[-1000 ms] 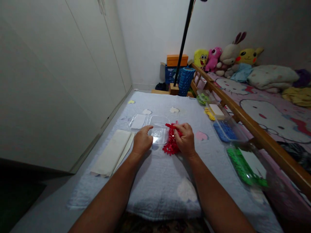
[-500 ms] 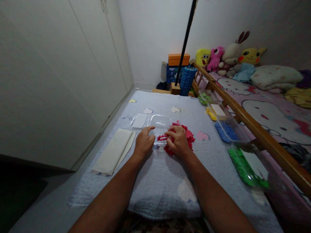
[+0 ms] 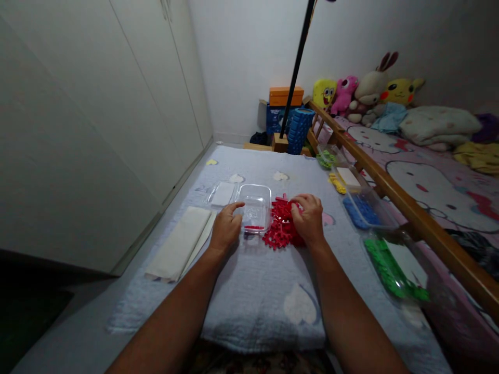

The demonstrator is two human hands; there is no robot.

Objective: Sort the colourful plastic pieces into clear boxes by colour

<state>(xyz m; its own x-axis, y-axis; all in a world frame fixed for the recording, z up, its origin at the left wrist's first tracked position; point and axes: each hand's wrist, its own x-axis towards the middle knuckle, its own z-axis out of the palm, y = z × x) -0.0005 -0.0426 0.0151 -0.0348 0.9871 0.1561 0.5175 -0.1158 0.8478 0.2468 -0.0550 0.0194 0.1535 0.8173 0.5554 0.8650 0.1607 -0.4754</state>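
Note:
A clear plastic box stands on the cloth in front of me, with a red toothed plastic piece lying inside near its front wall. My left hand is at the box's left side, index finger stretched toward the rim and thumb apart. To the right of the box lies a loose pile of red toothed plastic pieces. Over the right part of this pile, my right hand has bent fingers, with a gap between thumb and index finger. Its fingertips touch or hover just above the pieces; which, I cannot tell.
A clear lid with a white card and folded cream paper lie at left. Along the right edge stand clear boxes of green pieces, blue pieces and yellow pieces, beside a wooden bed rail.
My right hand has let go of a red piece, now in the box, and has moved right over the pile. The left hand has stayed beside the box.

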